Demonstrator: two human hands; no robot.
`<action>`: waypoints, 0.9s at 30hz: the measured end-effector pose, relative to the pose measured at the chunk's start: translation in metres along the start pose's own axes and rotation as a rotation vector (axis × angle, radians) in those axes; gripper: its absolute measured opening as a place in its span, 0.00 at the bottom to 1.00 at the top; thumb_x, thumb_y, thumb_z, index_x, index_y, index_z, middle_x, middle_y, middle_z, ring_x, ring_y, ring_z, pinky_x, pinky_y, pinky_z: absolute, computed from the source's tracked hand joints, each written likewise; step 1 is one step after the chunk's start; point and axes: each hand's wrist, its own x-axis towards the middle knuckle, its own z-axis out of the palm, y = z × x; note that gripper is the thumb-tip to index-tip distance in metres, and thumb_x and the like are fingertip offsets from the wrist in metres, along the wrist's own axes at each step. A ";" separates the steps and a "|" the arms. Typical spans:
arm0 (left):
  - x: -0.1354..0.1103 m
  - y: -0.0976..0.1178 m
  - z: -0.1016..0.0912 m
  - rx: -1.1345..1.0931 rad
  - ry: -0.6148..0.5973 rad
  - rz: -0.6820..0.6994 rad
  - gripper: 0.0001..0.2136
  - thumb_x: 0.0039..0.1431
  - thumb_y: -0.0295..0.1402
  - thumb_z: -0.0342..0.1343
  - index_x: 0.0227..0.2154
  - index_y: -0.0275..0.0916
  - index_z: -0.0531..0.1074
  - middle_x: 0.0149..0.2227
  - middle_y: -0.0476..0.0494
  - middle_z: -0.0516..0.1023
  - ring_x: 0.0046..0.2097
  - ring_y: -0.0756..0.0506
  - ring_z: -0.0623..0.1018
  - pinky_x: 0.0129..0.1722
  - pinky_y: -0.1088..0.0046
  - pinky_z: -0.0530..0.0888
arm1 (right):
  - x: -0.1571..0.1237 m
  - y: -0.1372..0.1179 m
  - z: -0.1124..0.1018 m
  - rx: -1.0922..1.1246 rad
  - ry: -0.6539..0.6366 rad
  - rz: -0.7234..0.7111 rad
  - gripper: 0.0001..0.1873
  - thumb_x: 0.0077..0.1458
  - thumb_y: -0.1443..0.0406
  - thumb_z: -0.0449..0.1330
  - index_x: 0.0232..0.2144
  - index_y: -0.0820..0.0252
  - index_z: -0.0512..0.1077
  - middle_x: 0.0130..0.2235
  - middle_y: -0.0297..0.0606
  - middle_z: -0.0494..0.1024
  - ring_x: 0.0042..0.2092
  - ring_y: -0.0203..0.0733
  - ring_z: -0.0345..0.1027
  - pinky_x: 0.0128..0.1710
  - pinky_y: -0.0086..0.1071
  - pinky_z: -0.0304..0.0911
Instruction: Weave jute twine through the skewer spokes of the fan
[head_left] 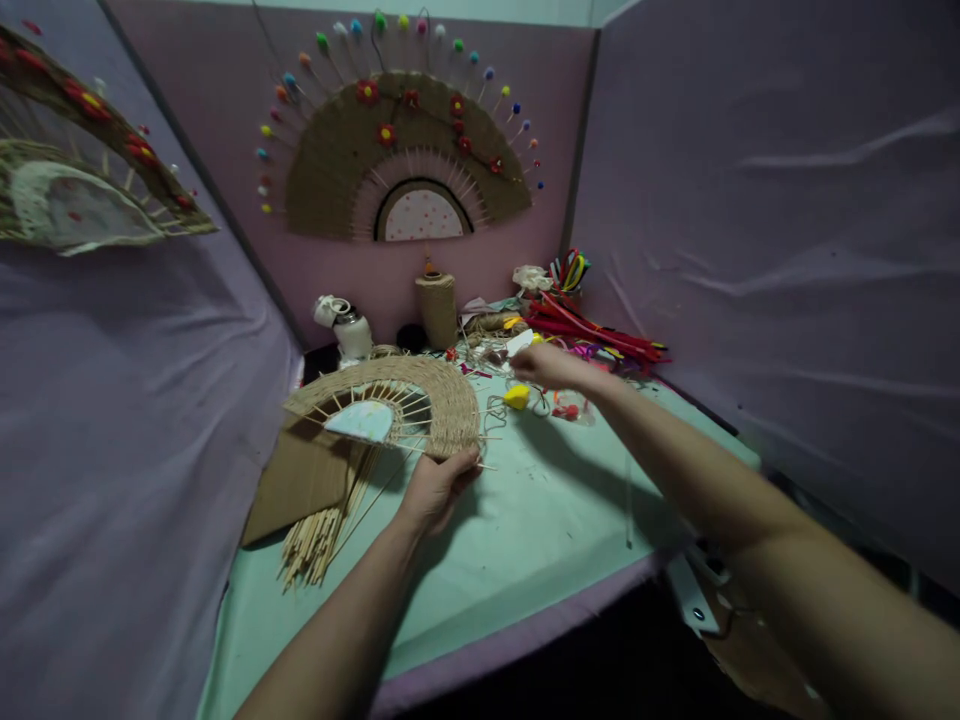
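My left hand (pixel 441 490) is closed around the lower right end of a half-round fan (pixel 454 400). Twine is woven in a wide band over its thin wooden sticks, and a pale blue half-circle (pixel 360 421) sits at its centre. Stick ends poke out past my thumb. Over the craft pile at the back of the table, my right hand (pixel 551 366) is held with its fingers curled downward; what they hold, if anything, is hidden. Just below that hand lie a yellow piece (pixel 517 397) and a loose loop of twine (pixel 495 412).
Bamboo sticks (pixel 311 540) and cardboard (pixel 292 480) lie left on the green-covered table (pixel 517 560). Behind stand a jar (pixel 352 335) and a twine spool (pixel 437 312). Red pipe cleaners (pixel 592 330) lie back right. A decorated fan (pixel 330 150) hangs on the back wall.
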 end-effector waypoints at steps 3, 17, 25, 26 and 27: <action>0.001 0.001 0.001 -0.022 0.020 -0.017 0.14 0.36 0.27 0.67 0.30 0.35 0.73 0.29 0.49 0.76 0.29 0.53 0.73 0.29 0.79 0.72 | -0.047 -0.009 0.049 0.354 -0.167 -0.114 0.14 0.47 0.61 0.62 0.38 0.59 0.74 0.40 0.38 0.77 0.42 0.43 0.69 0.44 0.36 0.62; 0.002 -0.008 0.000 -0.224 -0.042 -0.145 0.05 0.48 0.24 0.61 0.30 0.32 0.73 0.29 0.44 0.77 0.28 0.53 0.75 0.28 0.80 0.74 | -0.072 -0.031 0.092 0.935 -0.088 0.045 0.15 0.49 0.55 0.60 0.26 0.62 0.70 0.25 0.32 0.70 0.27 0.31 0.61 0.29 0.27 0.57; 0.004 -0.012 -0.001 -0.235 -0.029 -0.208 0.05 0.47 0.22 0.61 0.28 0.31 0.72 0.25 0.46 0.75 0.26 0.53 0.74 0.27 0.80 0.75 | -0.069 -0.028 0.100 0.664 0.099 0.049 0.14 0.49 0.56 0.59 0.24 0.63 0.71 0.22 0.32 0.68 0.25 0.33 0.57 0.27 0.28 0.54; 0.004 -0.012 -0.002 -0.222 -0.029 -0.210 0.05 0.46 0.21 0.61 0.28 0.31 0.72 0.25 0.47 0.75 0.26 0.54 0.74 0.27 0.80 0.74 | -0.069 -0.026 0.101 0.623 0.136 0.037 0.13 0.49 0.57 0.59 0.24 0.62 0.71 0.24 0.33 0.70 0.26 0.34 0.59 0.28 0.29 0.55; 0.004 -0.013 -0.002 -0.210 -0.028 -0.211 0.06 0.46 0.20 0.61 0.28 0.31 0.72 0.25 0.47 0.74 0.26 0.54 0.74 0.27 0.81 0.74 | -0.069 -0.025 0.101 0.574 0.179 0.023 0.13 0.49 0.57 0.60 0.24 0.62 0.71 0.25 0.34 0.71 0.27 0.35 0.61 0.29 0.30 0.56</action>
